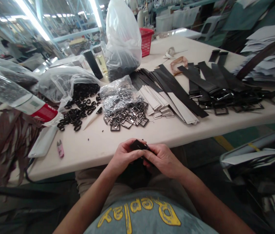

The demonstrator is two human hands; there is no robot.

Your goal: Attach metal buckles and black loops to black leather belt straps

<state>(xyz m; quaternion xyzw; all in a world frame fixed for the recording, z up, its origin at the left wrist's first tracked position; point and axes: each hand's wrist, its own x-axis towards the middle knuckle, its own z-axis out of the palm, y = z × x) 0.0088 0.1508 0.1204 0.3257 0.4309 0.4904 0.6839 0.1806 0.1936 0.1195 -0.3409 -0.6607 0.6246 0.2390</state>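
Note:
Close to my body, at the table's front edge, my left hand (124,155) and my right hand (163,159) meet around a black strap end (138,145). Fingers and thumbs of both hands are closed on it, and the thumbs nearly touch. Something dark beneath the strap is mostly hidden by my fingers. Beyond my hands lies a heap of dark metal belt buckles (127,119), partly under a clear plastic bag (118,91). Black belt straps (173,87) with pale strips (181,109) lie to the right of the buckles.
Pink thread snips (60,149) and a white flat object (43,141) lie at left. Small black loops (75,117) are scattered near a plastic bottle (30,102). Finished-looking belts with buckles (221,94) are piled at right. Brown strips (8,139) hang over the left edge.

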